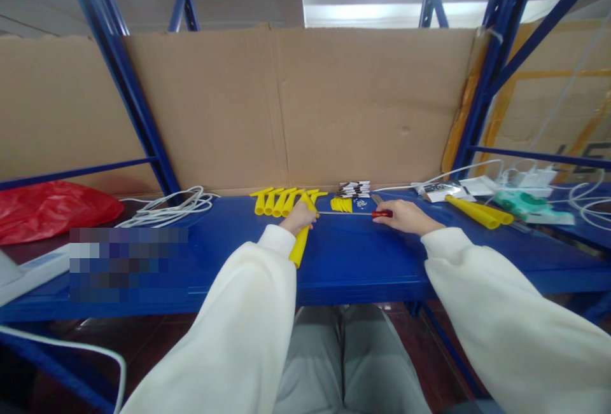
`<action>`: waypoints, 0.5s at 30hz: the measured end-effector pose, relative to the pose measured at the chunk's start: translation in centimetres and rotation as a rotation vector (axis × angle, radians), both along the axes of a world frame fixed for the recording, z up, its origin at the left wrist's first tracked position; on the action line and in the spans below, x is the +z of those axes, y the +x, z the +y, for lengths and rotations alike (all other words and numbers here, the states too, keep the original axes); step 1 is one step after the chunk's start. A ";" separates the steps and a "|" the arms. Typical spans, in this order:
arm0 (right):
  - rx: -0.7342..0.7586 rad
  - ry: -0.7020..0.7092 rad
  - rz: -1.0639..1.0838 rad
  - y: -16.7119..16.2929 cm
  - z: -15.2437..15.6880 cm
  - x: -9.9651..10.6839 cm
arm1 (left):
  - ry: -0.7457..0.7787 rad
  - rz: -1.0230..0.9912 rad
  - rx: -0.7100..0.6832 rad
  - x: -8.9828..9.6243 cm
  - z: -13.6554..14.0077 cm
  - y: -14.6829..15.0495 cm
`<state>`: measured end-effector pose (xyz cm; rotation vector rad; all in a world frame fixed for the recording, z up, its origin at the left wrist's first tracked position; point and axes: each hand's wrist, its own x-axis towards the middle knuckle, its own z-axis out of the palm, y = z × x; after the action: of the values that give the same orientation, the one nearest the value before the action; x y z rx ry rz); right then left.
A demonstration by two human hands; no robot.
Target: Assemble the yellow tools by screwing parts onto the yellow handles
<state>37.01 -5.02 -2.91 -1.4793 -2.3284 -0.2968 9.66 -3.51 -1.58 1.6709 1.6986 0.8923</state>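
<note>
Head view: blue shelf [334,261], cardboard backing [334,102]

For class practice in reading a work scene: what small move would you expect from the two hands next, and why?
Probably the right hand guides the red-handled screwdriver tip into the yellow plastic part held by the left hand. The shaft already points straight at that part and the tip lies close beside it, though actual contact cannot be told.

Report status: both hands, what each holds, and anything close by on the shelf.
Left hand grips yellow tube. Right hand holds red-handled screwdriver, tip toward tube. Row of yellow pieces just behind.
</note>
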 end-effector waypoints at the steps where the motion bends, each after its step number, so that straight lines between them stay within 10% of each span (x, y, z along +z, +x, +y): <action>1: 0.002 -0.012 0.005 0.0 0.0 0.0 | -0.001 -0.003 0.004 0.1 0.0 0.0; 15: 0.011 0.056 0.000 -0.2 -0.1 -0.1 | 0.006 0.080 0.036 0.0 0.1 0.2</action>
<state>36.85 -5.12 -2.98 -1.4394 -2.3085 -0.3567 9.88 -3.39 -1.54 1.7051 1.7863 0.8583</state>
